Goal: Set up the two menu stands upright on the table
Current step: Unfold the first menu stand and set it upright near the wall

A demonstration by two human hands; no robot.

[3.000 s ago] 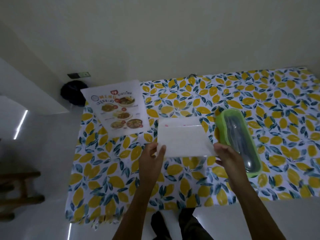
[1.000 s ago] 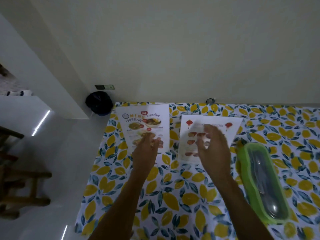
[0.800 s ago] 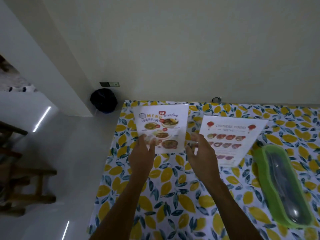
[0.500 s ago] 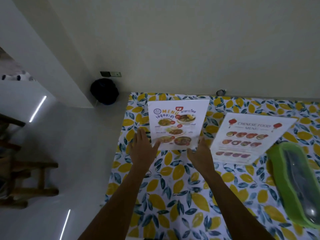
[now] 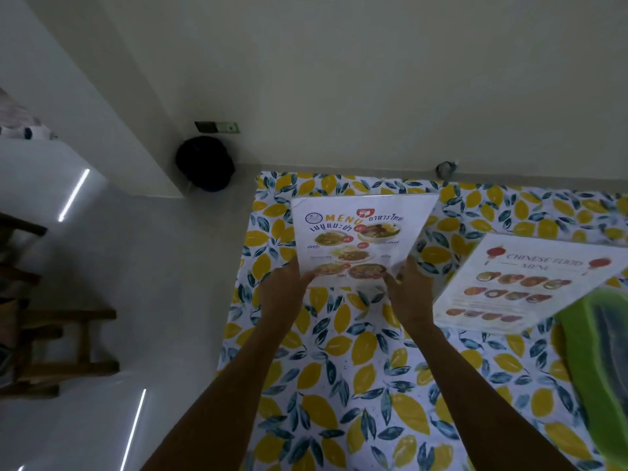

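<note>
Two menu stands are on a table with a lemon-print cloth (image 5: 343, 396). The Thai menu stand (image 5: 356, 237), white with food photos and an orange "MENU" heading, stands tilted near the table's far left corner. My left hand (image 5: 283, 294) grips its lower left edge and my right hand (image 5: 409, 292) grips its lower right edge. The Chinese food menu stand (image 5: 523, 283) stands free to the right, leaning, with no hand on it.
A green lidded cutlery box (image 5: 598, 365) lies at the right edge of view. The wall runs close behind the table. A black bag (image 5: 205, 163) sits on the floor at the wall corner. Wooden furniture (image 5: 51, 334) stands at left.
My right hand left the Chinese menu stand and moved left. Both hands now grip the Thai menu stand's lower edges. The view shifted left.
</note>
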